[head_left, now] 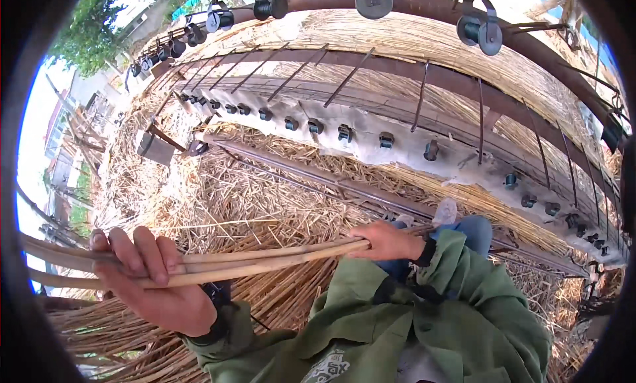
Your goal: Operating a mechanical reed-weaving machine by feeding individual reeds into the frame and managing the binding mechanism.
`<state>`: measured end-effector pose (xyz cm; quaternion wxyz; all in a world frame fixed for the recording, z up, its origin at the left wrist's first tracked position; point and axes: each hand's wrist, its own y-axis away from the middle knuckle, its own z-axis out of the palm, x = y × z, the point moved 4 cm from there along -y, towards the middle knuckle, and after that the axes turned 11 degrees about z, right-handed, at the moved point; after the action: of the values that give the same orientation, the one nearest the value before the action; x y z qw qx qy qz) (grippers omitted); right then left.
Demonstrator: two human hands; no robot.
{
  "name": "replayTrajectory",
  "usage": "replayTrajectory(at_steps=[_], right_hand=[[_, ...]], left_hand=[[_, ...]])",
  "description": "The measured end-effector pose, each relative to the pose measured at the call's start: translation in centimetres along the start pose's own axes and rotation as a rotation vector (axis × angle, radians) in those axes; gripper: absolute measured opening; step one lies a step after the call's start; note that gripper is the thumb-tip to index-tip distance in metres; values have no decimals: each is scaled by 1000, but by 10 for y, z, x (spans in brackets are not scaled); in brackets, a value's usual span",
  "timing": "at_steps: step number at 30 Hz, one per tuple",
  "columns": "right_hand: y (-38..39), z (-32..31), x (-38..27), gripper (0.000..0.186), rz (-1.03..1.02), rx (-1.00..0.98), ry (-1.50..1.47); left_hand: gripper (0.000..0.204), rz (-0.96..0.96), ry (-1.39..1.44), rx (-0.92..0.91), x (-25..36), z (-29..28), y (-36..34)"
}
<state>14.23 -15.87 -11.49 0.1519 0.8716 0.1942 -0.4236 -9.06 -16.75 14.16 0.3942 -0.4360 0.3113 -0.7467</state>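
A few long tan reed stalks (265, 265) stretch across in front of me, running out past the left rim of the view. My left hand (149, 277) cradles them from below, its fingers curled over them. Farther along to the right, my right hand (387, 240) is closed round the same stalks near my knee. Beyond my right hand the stalk ends are mostly hidden by my green sleeve (450, 264).
A long metal frame (358, 191) crosses ahead, with a row of small dark wire spools (386, 139) and upright rods. Larger spools (478, 32) hang from a curved pipe (411, 2) above. Loose straw (218, 204) covers the ground; a reed pile (285, 297) lies below the stalks.
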Motion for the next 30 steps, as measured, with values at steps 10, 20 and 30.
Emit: replayTrajectory(at_steps=[10,20,30], right_hand=[[14,-82,-9,28,-2,726,91],[165,-114,60,24,370,786,519],[213,-84,66,31,551,650,524]], left_hand=[[16,-132,67,32,-70,23,-122],[16,-373,43,339,-143,-90,-70],[18,-867,491,582,-211,-16,143]])
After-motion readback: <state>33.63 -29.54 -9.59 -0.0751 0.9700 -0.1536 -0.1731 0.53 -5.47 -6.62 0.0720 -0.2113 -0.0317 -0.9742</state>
